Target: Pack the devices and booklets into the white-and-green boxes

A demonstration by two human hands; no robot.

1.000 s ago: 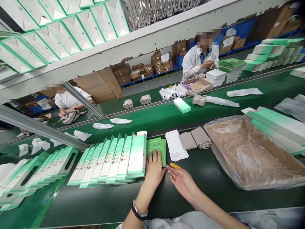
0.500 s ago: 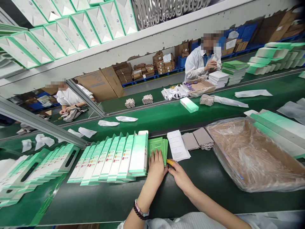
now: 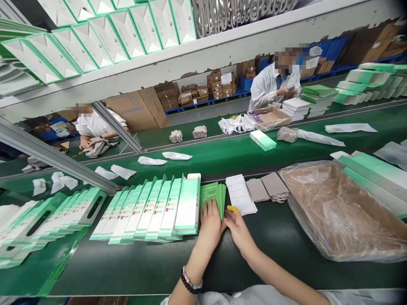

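Note:
My left hand [image 3: 210, 224] lies with spread fingers on the green booklets [image 3: 210, 191], which stand beside the row of green-and-white boxes [image 3: 187, 205]. My right hand [image 3: 237, 224], a yellow cover on one finger, is at the booklets' lower right edge, its fingers apart and nothing held in them. Just right of the booklets are white printed sheets [image 3: 240, 194], followed by grey-brown folded pieces [image 3: 275, 185].
A plastic-lined carton [image 3: 337, 212] occupies the right side. Behind the work surface, a green conveyor [image 3: 219, 154] carries white pouches [image 3: 152, 161] and a small box [image 3: 263, 140]. A shelf [image 3: 159, 59] crosses above; two people work beyond.
The view has shifted slightly, so the scene sits a little further right. My right hand's yellow-covered finger has lifted and moved a little away from the booklets. The conveyor items have moved right.

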